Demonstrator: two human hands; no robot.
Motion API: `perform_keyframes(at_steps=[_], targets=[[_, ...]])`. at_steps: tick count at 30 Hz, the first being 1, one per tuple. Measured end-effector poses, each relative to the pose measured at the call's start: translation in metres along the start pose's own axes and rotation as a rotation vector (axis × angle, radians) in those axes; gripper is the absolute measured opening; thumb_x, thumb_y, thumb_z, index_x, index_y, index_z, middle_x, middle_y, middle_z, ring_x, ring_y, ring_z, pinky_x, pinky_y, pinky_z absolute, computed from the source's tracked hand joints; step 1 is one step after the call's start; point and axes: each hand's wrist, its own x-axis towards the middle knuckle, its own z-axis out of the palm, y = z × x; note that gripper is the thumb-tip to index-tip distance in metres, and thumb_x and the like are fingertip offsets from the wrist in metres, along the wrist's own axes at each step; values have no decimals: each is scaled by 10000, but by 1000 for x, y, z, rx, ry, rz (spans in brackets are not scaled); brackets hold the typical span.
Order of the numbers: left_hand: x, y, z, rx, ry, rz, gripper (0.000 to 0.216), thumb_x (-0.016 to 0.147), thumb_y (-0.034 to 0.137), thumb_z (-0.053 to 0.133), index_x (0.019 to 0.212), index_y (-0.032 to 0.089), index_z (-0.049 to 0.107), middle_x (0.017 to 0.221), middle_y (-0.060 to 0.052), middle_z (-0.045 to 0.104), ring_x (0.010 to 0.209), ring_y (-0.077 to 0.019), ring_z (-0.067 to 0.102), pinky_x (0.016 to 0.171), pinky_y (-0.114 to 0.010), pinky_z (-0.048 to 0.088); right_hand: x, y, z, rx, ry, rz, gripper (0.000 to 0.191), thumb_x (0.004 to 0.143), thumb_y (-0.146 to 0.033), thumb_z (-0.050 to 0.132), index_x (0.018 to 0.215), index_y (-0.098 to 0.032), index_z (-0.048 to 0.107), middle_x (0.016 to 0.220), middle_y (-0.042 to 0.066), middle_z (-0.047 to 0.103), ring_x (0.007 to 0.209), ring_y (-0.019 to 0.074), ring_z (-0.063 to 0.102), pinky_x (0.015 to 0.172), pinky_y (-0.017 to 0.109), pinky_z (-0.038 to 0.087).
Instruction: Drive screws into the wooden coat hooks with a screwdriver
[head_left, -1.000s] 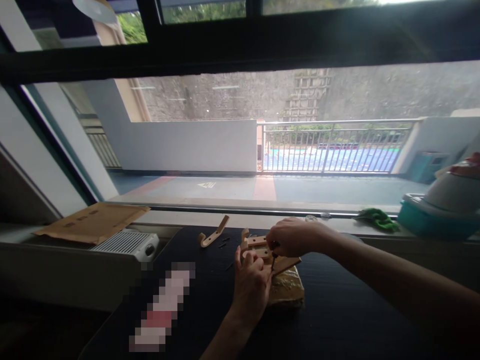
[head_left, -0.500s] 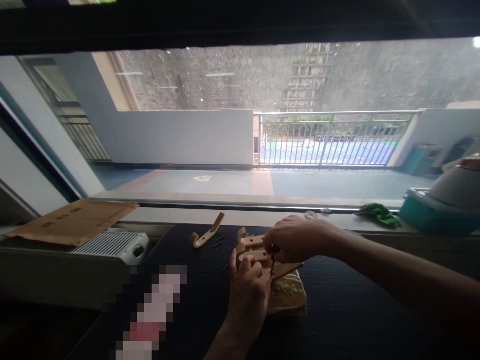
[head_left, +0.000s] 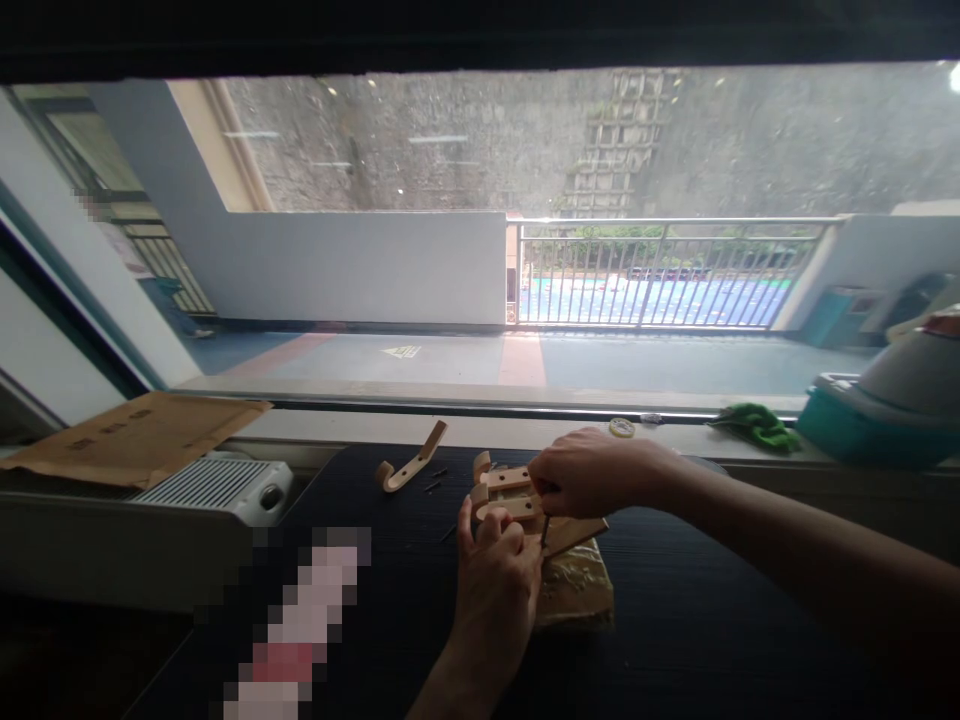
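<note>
A: Looking at the head view, right hand is closed on a small screwdriver, tip down on the wooden hook rack mid-table.

B: Left hand curls over the rack's near edge, steadying it. One loose hook and screws lie apart (unfinished, I'd say).

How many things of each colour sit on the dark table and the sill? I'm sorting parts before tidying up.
Light wood: 2, the loose wooden hook and the wooden rack under both hands
Brown: 2, the wrapped packet and the cardboard sheet
Green: 1, the cloth
White: 1, the heater
Teal: 1, the tub
Total: 7
</note>
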Motion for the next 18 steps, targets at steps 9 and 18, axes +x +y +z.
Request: perform_keyframes(at_steps=[9,18], targets=[[1,-1,0,2,9,8,155,856,151,536,853,231,668,788,-12,644,1037,-246,505,1105,-608,139,-1,-5,-3,12,20,-43,203,820,-164,502,877,-153,697,797,62,678,676,142,551,575,263,309],[1,0,-9,-44,19,4,172,814,110,557,817,235,675,904,-17,635,1105,-249,518,1106,-602,157,3,7,6,161,98,-14,178,773,-238,557,821,-165,713,758,47,670,658,144,537,591,272,331]])
